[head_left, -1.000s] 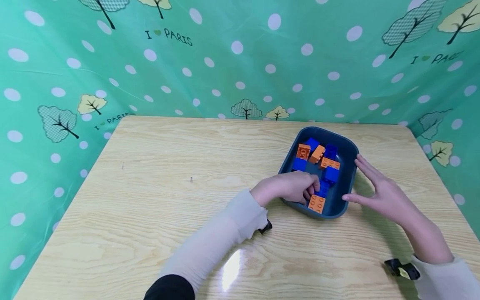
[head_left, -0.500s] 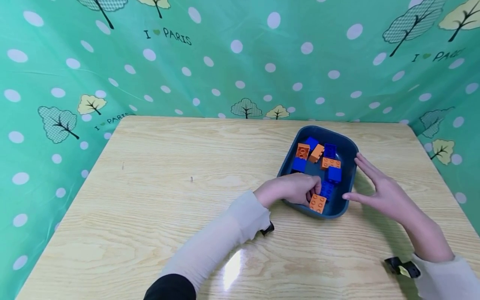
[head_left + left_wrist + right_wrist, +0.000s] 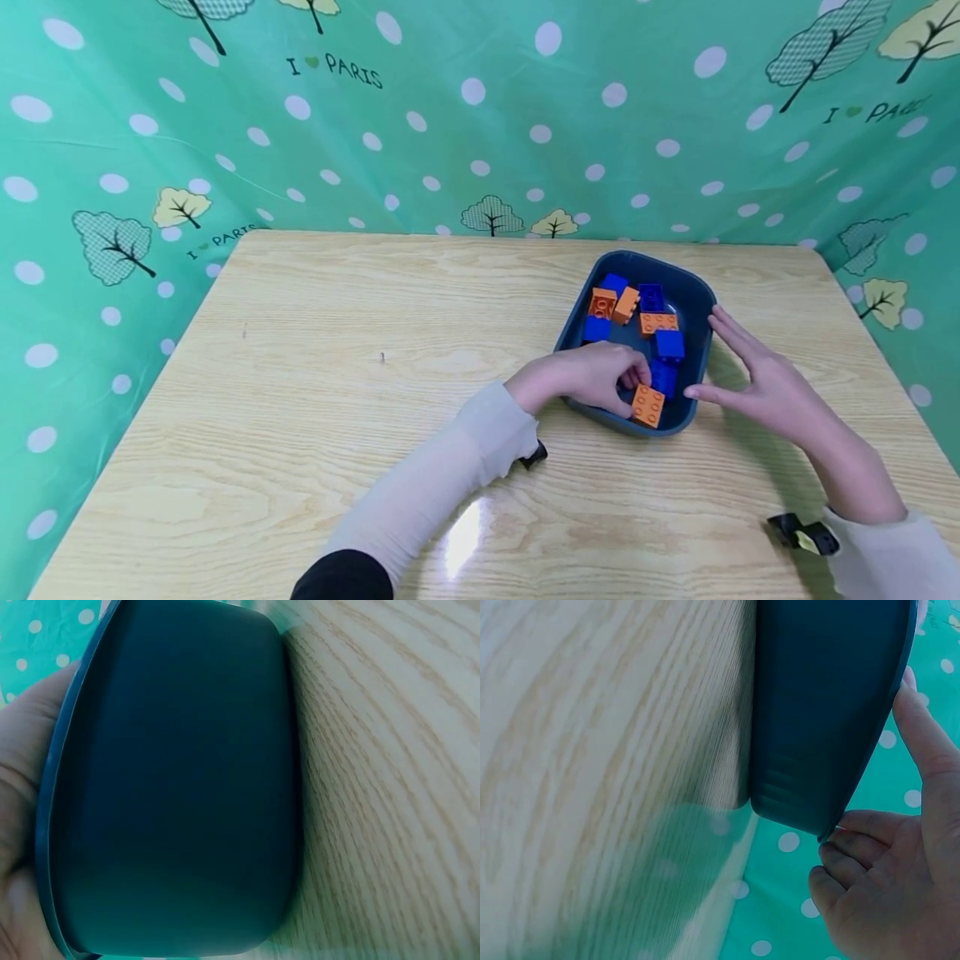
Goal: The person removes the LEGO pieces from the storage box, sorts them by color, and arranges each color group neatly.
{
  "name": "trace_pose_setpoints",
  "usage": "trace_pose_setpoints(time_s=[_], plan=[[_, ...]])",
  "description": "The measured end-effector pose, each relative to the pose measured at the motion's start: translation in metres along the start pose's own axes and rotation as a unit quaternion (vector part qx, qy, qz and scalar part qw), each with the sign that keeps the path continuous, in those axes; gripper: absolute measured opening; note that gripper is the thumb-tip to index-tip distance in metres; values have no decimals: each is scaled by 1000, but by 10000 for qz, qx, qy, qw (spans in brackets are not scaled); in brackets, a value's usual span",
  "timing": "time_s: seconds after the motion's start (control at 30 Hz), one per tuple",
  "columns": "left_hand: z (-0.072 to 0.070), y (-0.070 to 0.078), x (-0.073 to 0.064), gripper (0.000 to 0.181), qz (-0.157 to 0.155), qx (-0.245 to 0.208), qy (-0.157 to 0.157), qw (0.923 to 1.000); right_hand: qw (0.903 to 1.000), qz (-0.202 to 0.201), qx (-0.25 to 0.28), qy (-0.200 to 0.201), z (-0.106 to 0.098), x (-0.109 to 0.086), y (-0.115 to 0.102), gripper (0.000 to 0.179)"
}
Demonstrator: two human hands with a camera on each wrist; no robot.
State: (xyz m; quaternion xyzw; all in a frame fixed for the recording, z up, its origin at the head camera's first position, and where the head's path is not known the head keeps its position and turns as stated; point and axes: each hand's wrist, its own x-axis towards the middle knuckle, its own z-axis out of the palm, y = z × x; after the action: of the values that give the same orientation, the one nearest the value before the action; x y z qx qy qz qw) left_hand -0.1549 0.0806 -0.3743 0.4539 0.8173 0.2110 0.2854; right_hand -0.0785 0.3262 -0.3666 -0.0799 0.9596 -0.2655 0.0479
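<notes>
In the head view, my left hand reaches over the near left rim of a dark blue bin. Its thumb and fingertips pinch an orange toy brick in the bin's near end, studs facing up. Just past the fingers lies a blue brick. My right hand rests against the right side of the bin, thumb and fingers spread and touching the rim. The right wrist view shows that hand at the rim, while the bin wall hides the left fingers from the left wrist camera.
Farther inside the bin lie several more blue and orange bricks, among them an orange one and a blue one. The bin stands on a wooden table, with a green dotted cloth hanging behind it.
The left fingers have shifted from the blue brick to the orange one. Both bricks have slid slightly right, and the orange one has turned a little. My right hand stays put.
</notes>
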Motion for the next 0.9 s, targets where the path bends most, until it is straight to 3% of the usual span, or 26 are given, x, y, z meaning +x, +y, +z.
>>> trace_pose_setpoints(time_s=[0.5,0.67,0.9], plan=[[-3,-2,-4,40,401,-987,719,9917,10000,2,6,-26,0,0,0,106],[-3,-6,-6,41,569,-1289,1066,9843,10000,0,-8,-48,0,1,-1,105],[-10,-8,-16,41,671,-1915,1479,9680,9999,110,-61,-93,-1,2,-4,106]])
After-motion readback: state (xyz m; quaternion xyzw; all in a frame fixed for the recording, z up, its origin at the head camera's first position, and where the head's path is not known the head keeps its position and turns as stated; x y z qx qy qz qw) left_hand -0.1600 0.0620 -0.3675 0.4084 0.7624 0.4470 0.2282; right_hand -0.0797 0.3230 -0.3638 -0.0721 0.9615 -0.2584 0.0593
